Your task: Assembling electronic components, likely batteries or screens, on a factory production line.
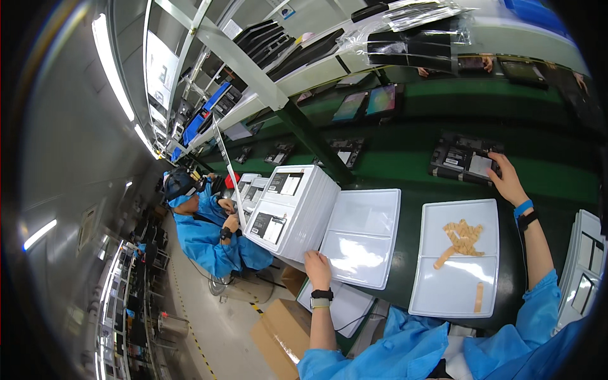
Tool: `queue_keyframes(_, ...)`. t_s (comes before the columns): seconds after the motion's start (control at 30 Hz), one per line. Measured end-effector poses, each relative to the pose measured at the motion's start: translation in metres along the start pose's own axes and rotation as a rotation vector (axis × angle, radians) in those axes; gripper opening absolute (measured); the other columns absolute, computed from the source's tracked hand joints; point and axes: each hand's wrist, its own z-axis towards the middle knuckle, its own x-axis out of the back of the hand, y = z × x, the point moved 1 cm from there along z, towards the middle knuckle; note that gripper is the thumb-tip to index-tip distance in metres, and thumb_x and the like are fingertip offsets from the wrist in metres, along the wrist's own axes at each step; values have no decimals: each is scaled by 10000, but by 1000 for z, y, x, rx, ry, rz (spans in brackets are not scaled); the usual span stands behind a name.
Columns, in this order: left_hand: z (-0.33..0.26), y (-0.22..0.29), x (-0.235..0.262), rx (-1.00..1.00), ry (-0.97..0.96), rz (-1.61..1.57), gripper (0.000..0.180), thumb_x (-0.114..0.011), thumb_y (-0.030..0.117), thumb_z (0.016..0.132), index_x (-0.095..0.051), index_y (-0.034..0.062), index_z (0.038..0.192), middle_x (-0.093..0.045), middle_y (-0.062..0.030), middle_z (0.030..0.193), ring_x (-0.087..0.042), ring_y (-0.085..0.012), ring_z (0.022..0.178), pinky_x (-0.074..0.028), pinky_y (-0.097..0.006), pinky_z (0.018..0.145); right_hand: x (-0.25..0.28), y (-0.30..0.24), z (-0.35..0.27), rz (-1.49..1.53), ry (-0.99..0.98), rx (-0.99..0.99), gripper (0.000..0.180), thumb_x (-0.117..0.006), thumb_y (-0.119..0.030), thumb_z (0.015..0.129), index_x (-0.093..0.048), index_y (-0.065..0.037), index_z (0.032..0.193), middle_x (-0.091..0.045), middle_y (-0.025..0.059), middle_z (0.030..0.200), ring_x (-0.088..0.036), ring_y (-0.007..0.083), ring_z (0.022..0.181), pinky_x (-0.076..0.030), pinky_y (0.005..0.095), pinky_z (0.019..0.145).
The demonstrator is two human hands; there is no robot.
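Note:
My left hand (pixel 318 268) is closed at the near left edge of a flat white plastic tray (pixel 367 218), beside a tall stack of white trays (pixel 316 212). Black-and-white battery packs (pixel 269 228) lie in the top tray of that stack. On the right, my right hand (pixel 506 180) grips the near right edge of a black electronic device housing (pixel 446 157) on the green belt. A light-coloured labelled battery pack (pixel 479 166) shows in this housing, next to my fingertips. Both my wrists carry bands.
A second white tray (pixel 430 218) holds crumpled tan strips (pixel 463 237). More trays with battery packs (pixel 579 269) stand far right. A slanted post (pixel 313 142) rises beside the green belt (pixel 405 142). A person in blue (pixel 212 231) works at left; a cardboard box (pixel 282 335) sits below.

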Motion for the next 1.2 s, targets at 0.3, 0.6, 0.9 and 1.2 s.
queue_keyframes(0.3, 9, 75, 88, 90, 152, -116, 184, -549, 131, 1047, -527, -25, 1143, -640, -270, 1044, -633, -478, 938, -505, -516, 817, 26, 79, -45, 298, 234, -281, 318, -625, -113, 1052, -642, -47, 1363, -720, 96, 1274, -675, 187, 1162, -510, 287, 933)
queue_keyframes(0.6, -188, -42, 110, 671, 566, -224, 380, -445, 252, 1124, -556, -91, 1243, -658, -264, 1120, -637, -368, 1013, -496, -456, 919, 20, 127, -58, 554, 356, -392, 306, -541, -158, 1098, -652, -57, 1366, -749, 78, 1187, -707, 125, 979, -486, 241, 822)
queue_keyframes(0.9, -316, -24, 47, 1083, 236, 194, 390, -452, 284, 1094, -599, -73, 1153, -680, -352, 1104, -657, -538, 1047, -510, -583, 916, 9, 128, -64, 572, 412, -446, 299, -566, -190, 1099, -675, -37, 1331, -745, 52, 1079, -684, 92, 875, -461, 217, 748)
queue_keyframes(1.2, -272, -40, -20, 1220, 198, 41, 351, -518, 256, 1064, -530, -55, 1225, -635, -353, 1254, -642, -512, 1171, -500, -580, 1009, 10, 106, -59, 644, 447, -448, 268, -593, -157, 1078, -692, -29, 1292, -737, 41, 1000, -662, 77, 835, -457, 212, 737)
